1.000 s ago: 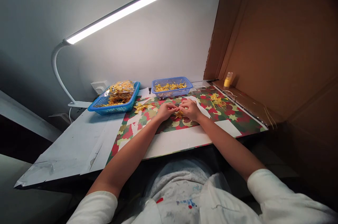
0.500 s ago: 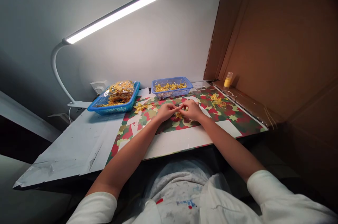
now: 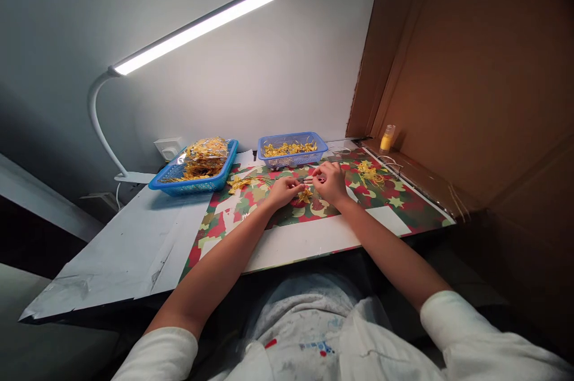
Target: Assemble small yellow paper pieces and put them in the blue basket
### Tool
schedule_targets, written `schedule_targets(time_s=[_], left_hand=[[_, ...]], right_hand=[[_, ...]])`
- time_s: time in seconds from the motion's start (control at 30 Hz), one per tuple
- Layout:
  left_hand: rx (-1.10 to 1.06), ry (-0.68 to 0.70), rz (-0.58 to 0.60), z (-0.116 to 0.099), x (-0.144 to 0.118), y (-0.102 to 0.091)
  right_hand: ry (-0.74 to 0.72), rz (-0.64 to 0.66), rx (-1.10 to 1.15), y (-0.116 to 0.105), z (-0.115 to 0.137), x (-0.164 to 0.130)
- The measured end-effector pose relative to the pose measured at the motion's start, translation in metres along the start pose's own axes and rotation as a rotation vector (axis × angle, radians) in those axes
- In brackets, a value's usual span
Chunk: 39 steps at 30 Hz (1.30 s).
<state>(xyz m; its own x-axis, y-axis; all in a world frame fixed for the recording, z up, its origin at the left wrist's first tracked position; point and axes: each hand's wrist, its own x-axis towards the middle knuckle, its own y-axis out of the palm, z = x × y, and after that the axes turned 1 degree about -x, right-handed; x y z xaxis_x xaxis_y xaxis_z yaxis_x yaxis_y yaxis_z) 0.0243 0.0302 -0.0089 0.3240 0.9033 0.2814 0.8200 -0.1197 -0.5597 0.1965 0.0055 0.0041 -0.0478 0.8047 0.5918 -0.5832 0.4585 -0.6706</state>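
My left hand is closed in a pinch over the patterned board, and a small yellow artificial flower hangs just below its fingertips. To its right, my right hand is raised a little with thumb and fingers pressed together; what lies between them is too small to make out. A thin dark piece shows in the gap between the hands. Left of my hands, yellow artificial flowers on stems lie on the board, and a tangle of yellow thread-like pieces rests to the right.
A blue basket holds yellow flowers and a plastic bag. Behind my hands stands a purple-blue basket with more yellow pieces. The lamp arches above. A small yellow-filled bottle stands by the cardboard wall.
My right hand has drawn away from my left, moving right and slightly up. The yellow flower beneath the left fingertips is now more exposed. My left hand stays nearly in place.
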Motion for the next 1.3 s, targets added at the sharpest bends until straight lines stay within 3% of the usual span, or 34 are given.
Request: schedule_targets(time_s=[0.13, 0.27, 0.6, 0.87, 1.1, 1.3], left_hand=[[0.021, 0.006, -0.01, 0.003, 0.001, 0.0], [-0.012, -0.013, 0.001, 0.007, 0.002, -0.001], [-0.129, -0.074, 0.033, 0.012, 0.003, -0.001], [-0.12, -0.105, 0.018, 0.011, 0.003, -0.001], [-0.149, -0.135, 0.07, 0.008, 0.002, -0.003], [-0.134, -0.147, 0.058, 0.007, 0.002, -0.002]], right_hand=[[-0.206, 0.162, 0.128, -0.003, 0.008, -0.004], [-0.226, 0.252, 0.106, -0.003, 0.008, -0.005], [-0.274, 0.326, 0.056, -0.004, 0.006, -0.005], [-0.181, 0.275, 0.1, -0.003, 0.003, -0.003], [-0.332, 0.414, 0.061, -0.008, 0.009, -0.006], [-0.238, 0.33, 0.045, -0.005, 0.003, -0.004]])
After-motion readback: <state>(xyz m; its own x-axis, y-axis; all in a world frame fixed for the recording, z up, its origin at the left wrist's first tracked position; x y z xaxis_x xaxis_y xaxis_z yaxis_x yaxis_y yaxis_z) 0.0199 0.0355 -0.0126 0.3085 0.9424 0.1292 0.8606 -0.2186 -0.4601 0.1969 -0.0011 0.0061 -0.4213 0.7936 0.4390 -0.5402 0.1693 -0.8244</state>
